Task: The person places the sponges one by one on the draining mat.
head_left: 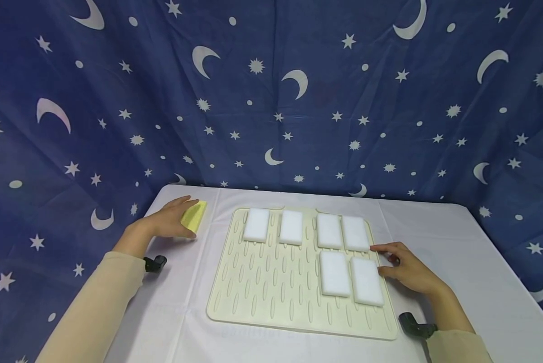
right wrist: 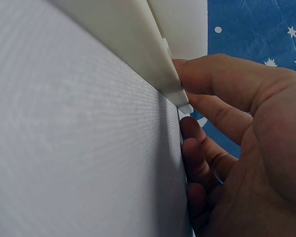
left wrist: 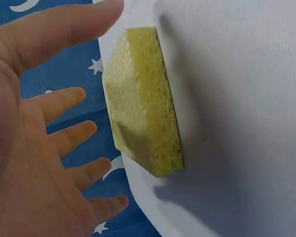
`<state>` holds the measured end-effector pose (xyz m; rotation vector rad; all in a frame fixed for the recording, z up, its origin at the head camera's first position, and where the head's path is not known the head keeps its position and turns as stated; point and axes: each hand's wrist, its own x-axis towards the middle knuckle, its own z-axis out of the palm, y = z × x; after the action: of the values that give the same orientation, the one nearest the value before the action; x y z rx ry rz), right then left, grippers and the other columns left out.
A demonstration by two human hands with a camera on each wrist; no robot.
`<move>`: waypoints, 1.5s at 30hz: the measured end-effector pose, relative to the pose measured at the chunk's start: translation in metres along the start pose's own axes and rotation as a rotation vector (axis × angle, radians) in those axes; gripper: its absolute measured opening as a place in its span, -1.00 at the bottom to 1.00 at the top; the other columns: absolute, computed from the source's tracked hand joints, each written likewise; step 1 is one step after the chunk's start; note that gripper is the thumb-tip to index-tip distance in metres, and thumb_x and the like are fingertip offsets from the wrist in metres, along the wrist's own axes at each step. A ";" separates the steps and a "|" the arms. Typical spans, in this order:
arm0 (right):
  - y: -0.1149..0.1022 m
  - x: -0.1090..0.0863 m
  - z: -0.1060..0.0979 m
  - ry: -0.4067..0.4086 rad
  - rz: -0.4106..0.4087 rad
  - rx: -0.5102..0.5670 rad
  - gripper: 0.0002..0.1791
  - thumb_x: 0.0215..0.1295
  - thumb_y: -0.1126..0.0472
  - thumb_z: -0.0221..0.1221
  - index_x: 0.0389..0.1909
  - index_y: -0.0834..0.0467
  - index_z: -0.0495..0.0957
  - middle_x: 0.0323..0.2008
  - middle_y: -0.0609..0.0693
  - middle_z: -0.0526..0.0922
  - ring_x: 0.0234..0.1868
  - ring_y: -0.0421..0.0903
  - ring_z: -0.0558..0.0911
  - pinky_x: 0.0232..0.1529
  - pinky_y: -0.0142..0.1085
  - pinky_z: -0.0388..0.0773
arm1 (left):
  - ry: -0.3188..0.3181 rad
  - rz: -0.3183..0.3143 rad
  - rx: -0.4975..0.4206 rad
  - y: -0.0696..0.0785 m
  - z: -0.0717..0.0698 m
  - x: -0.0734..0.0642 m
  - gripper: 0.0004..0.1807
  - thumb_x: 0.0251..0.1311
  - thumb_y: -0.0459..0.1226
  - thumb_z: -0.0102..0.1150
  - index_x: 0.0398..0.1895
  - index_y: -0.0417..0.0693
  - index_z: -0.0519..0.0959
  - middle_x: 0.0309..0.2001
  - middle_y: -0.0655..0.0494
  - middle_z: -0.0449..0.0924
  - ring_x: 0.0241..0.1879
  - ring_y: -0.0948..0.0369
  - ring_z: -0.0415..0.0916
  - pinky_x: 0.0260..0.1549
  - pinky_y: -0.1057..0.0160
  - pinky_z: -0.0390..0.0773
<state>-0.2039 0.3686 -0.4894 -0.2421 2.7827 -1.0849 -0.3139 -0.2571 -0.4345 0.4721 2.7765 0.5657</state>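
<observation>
In the head view my left hand (head_left: 172,218) is at the table's far left, around a yellow sponge (head_left: 193,217). The left wrist view shows that sponge (left wrist: 143,103) standing on its narrow edge, with thumb and fingers spread apart and a gap between them and it. My right hand (head_left: 407,265) is at the right edge of a cream ridged mat (head_left: 262,287). Its thumb and index finger touch the mat's edge (right wrist: 153,54) at separate spots, while the other fingers are bent against the cloth. White foam sponges (head_left: 334,273) lie on the mat, several in all.
A white cloth (head_left: 181,282) covers the table. Behind and at both sides hangs a blue curtain (head_left: 253,126) with moons and stars. Dark wrist-camera mounts (head_left: 416,325) sit beside both wrists.
</observation>
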 end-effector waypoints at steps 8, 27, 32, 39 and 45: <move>-0.001 0.000 0.000 0.004 0.006 0.013 -0.39 0.23 0.17 0.40 0.33 0.09 0.55 0.12 0.16 0.40 -0.02 0.02 0.33 -0.09 -0.23 0.37 | -0.006 0.010 0.009 -0.002 -0.001 0.004 0.16 0.04 -0.03 0.53 0.64 -0.16 0.10 0.63 -0.35 -0.12 0.59 -0.35 -0.16 0.47 -0.44 -0.03; -0.001 0.001 0.000 0.012 0.000 0.010 -0.39 0.23 0.19 0.40 0.33 0.07 0.56 0.11 0.13 0.40 -0.04 0.00 0.33 -0.11 -0.25 0.36 | -0.033 -0.008 0.011 -0.008 0.001 0.011 0.12 0.05 -0.04 0.53 0.63 -0.17 0.14 0.61 -0.35 -0.05 0.55 -0.34 -0.01 0.46 -0.39 0.09; -0.001 0.001 0.000 0.010 0.006 0.007 -0.39 0.23 0.18 0.40 0.33 0.07 0.56 0.14 0.14 0.40 -0.03 0.01 0.34 -0.09 -0.23 0.37 | -0.048 -0.027 0.017 -0.009 0.001 0.013 0.12 0.04 -0.03 0.53 0.63 -0.12 0.14 0.63 -0.32 -0.08 0.56 -0.36 -0.04 0.46 -0.40 0.07; -0.001 0.001 0.001 0.008 0.006 0.005 -0.39 0.23 0.18 0.40 0.33 0.07 0.56 0.14 0.13 0.40 -0.01 0.01 0.34 -0.09 -0.24 0.36 | -0.069 -0.016 0.035 -0.008 -0.001 0.015 0.14 0.01 -0.03 0.56 0.63 -0.13 0.15 0.63 -0.32 -0.08 0.55 -0.40 -0.05 0.45 -0.42 0.06; 0.000 0.001 0.001 0.009 0.006 0.010 -0.39 0.23 0.18 0.41 0.33 0.07 0.56 0.13 0.13 0.40 -0.03 -0.01 0.33 -0.10 -0.26 0.36 | -0.085 -0.033 0.039 -0.008 -0.003 0.016 0.15 0.00 -0.02 0.57 0.63 -0.10 0.15 0.64 -0.30 -0.08 0.55 -0.39 -0.06 0.46 -0.44 0.04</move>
<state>-0.2045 0.3680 -0.4903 -0.2285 2.7835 -1.1014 -0.3316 -0.2586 -0.4385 0.4467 2.7135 0.4737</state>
